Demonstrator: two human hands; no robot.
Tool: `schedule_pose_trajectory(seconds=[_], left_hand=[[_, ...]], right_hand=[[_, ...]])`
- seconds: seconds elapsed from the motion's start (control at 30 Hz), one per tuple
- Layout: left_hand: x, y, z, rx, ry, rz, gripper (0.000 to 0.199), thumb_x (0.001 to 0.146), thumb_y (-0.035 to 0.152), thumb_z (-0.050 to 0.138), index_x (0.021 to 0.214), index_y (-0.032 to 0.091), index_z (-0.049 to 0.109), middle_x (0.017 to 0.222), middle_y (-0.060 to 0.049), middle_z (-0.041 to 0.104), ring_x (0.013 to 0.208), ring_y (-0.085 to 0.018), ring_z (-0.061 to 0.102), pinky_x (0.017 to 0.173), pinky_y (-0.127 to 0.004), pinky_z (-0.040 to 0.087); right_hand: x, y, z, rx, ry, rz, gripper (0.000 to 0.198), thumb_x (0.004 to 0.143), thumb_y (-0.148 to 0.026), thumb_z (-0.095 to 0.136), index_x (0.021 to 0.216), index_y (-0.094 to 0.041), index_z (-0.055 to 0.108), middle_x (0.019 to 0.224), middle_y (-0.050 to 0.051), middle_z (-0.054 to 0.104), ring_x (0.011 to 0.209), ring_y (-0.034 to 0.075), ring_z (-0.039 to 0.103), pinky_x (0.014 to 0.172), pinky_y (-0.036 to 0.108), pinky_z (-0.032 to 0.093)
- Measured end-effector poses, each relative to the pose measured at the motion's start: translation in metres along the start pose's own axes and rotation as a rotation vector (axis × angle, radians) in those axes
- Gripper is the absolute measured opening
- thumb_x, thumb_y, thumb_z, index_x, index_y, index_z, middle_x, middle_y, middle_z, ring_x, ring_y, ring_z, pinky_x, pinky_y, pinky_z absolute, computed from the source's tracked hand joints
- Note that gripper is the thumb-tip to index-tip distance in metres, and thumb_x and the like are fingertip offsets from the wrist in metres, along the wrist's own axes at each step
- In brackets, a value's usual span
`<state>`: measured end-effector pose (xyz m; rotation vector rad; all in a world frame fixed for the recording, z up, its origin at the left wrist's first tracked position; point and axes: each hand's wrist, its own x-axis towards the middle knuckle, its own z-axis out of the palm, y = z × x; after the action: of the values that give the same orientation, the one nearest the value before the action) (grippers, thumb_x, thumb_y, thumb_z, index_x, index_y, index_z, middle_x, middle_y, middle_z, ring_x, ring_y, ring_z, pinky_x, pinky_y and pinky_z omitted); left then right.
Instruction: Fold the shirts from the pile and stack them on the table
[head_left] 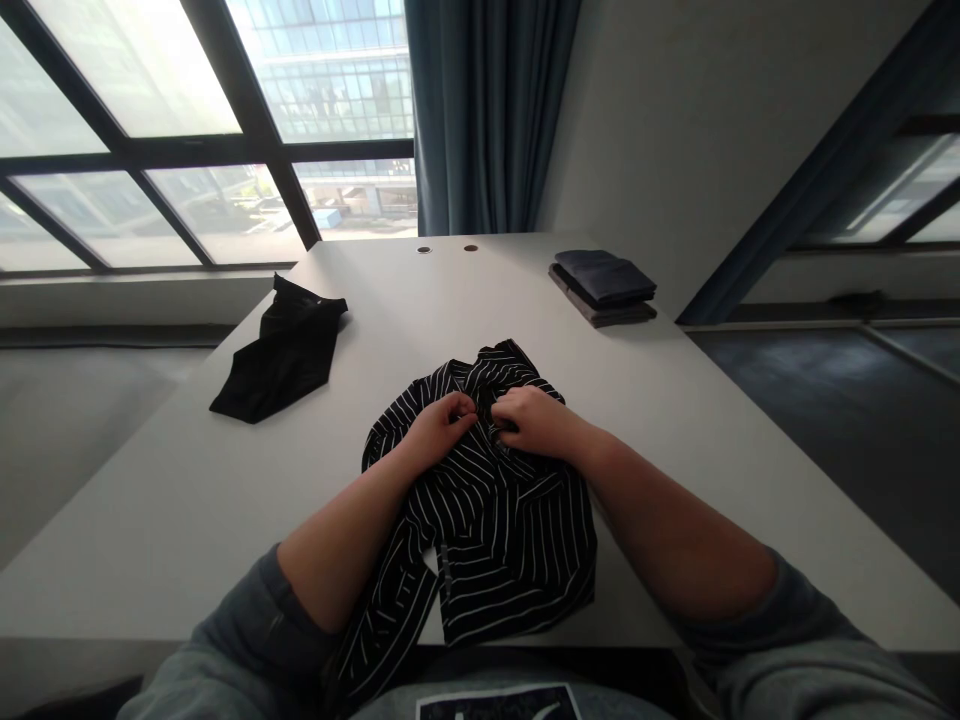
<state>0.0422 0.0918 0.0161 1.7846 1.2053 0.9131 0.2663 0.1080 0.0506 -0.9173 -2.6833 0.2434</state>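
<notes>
A black shirt with thin white stripes (517, 540) lies crumpled at the near middle of the table, one sleeve trailing over the front edge toward my body. My left hand (442, 425) is closed on the shirt's upper part, thumb and fingers pinching the cloth near the collar. Just to its right, my right hand (529, 420) has its fingers curled into the same bunched cloth. A small gap separates the two hands. The fabric right between the fingertips is dark, and its details cannot be made out.
A black garment (281, 355) lies loosely spread at the table's left edge. Folded dark clothes (604, 285) are stacked at the back right. The white table (420, 300) has two round holes at its far edge. Beyond stand a blue curtain (487, 120) and windows.
</notes>
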Motion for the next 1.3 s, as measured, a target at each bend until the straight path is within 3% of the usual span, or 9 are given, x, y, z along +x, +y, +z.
schedule_pose_trajectory(seconds=[0.13, 0.2, 0.37, 0.43, 0.5, 0.6, 0.67, 0.93, 1.3], left_hand=[[-0.002, 0.006, -0.001, 0.115, 0.010, 0.036, 0.003, 0.092, 0.023, 0.063, 0.095, 0.023, 0.064, 0.093, 0.000, 0.068, 0.090, -0.019, 0.064, 0.086, -0.034, 0.050], [-0.004, 0.009, -0.001, 0.249, 0.056, 0.120, 0.004, 0.093, 0.021, 0.061, 0.094, 0.023, 0.064, 0.100, -0.003, 0.068, 0.096, -0.021, 0.064, 0.091, -0.036, 0.050], [-0.008, 0.014, 0.000, 0.621, 0.155, 0.220, 0.012, 0.099, 0.019, 0.054, 0.096, 0.023, 0.065, 0.101, -0.007, 0.066, 0.096, -0.026, 0.060, 0.092, -0.042, 0.047], [-0.009, 0.017, -0.001, 0.688, 0.166, 0.206, 0.014, 0.099, 0.018, 0.053, 0.096, 0.022, 0.065, 0.100, -0.008, 0.066, 0.095, -0.027, 0.060, 0.091, -0.042, 0.047], [-0.010, 0.019, -0.001, 0.727, 0.173, 0.193, 0.015, 0.099, 0.016, 0.051, 0.095, 0.022, 0.065, 0.099, -0.009, 0.067, 0.095, -0.027, 0.061, 0.090, -0.041, 0.046], [-0.009, 0.021, -0.001, 0.669, 0.158, 0.148, 0.014, 0.097, 0.013, 0.052, 0.090, 0.021, 0.062, 0.091, -0.006, 0.067, 0.087, -0.024, 0.062, 0.082, -0.036, 0.046], [-0.009, 0.019, 0.000, 0.561, 0.135, 0.116, 0.011, 0.094, 0.013, 0.055, 0.089, 0.022, 0.060, 0.086, -0.003, 0.067, 0.080, -0.021, 0.062, 0.075, -0.032, 0.045], [-0.005, 0.011, 0.001, 0.331, 0.188, 0.005, 0.010, 0.086, 0.013, 0.064, 0.086, 0.022, 0.060, 0.081, 0.002, 0.068, 0.072, -0.016, 0.062, 0.069, -0.029, 0.045], [-0.009, 0.019, -0.002, 0.559, 0.114, 0.354, 0.011, 0.090, 0.011, 0.061, 0.088, 0.021, 0.062, 0.095, -0.005, 0.071, 0.092, -0.021, 0.066, 0.089, -0.036, 0.052]], right_hand=[[-0.012, 0.017, -0.005, -0.064, -0.094, 0.127, 0.015, 0.072, -0.011, 0.070, 0.067, -0.023, 0.063, 0.070, 0.004, 0.070, 0.072, 0.024, 0.065, 0.077, 0.038, 0.047], [-0.014, 0.014, -0.011, -0.072, -0.040, 0.165, 0.016, 0.072, -0.008, 0.065, 0.068, -0.023, 0.065, 0.074, 0.006, 0.073, 0.078, 0.026, 0.067, 0.082, 0.041, 0.049], [-0.009, -0.014, -0.016, 0.230, 0.178, -0.046, 0.036, 0.075, 0.001, 0.048, 0.087, -0.022, 0.073, 0.106, 0.005, 0.079, 0.105, 0.024, 0.070, 0.100, 0.039, 0.051], [-0.007, -0.023, -0.012, 0.296, 0.138, -0.007, 0.035, 0.080, 0.000, 0.048, 0.090, -0.022, 0.073, 0.096, 0.003, 0.079, 0.094, 0.021, 0.072, 0.093, 0.034, 0.052], [-0.005, -0.025, -0.005, 0.209, 0.068, 0.149, 0.023, 0.090, -0.009, 0.054, 0.094, -0.021, 0.073, 0.085, 0.003, 0.077, 0.081, 0.020, 0.071, 0.082, 0.032, 0.052], [0.000, -0.021, 0.010, 0.029, 0.006, 0.334, 0.015, 0.097, -0.032, 0.066, 0.100, -0.020, 0.074, 0.081, 0.005, 0.074, 0.078, 0.023, 0.069, 0.073, 0.032, 0.047], [0.003, -0.016, 0.020, 0.043, 0.051, 0.333, 0.018, 0.096, -0.036, 0.071, 0.103, -0.020, 0.074, 0.086, 0.005, 0.073, 0.082, 0.022, 0.068, 0.073, 0.031, 0.046], [0.006, -0.011, 0.045, 0.346, 0.330, 0.282, 0.009, 0.091, -0.014, 0.069, 0.084, -0.020, 0.067, 0.078, 0.000, 0.066, 0.073, 0.016, 0.060, 0.071, 0.030, 0.045], [0.004, -0.013, 0.041, 0.144, 0.310, 0.211, 0.014, 0.091, -0.013, 0.067, 0.081, -0.021, 0.061, 0.080, 0.001, 0.066, 0.075, 0.018, 0.059, 0.072, 0.030, 0.041]])
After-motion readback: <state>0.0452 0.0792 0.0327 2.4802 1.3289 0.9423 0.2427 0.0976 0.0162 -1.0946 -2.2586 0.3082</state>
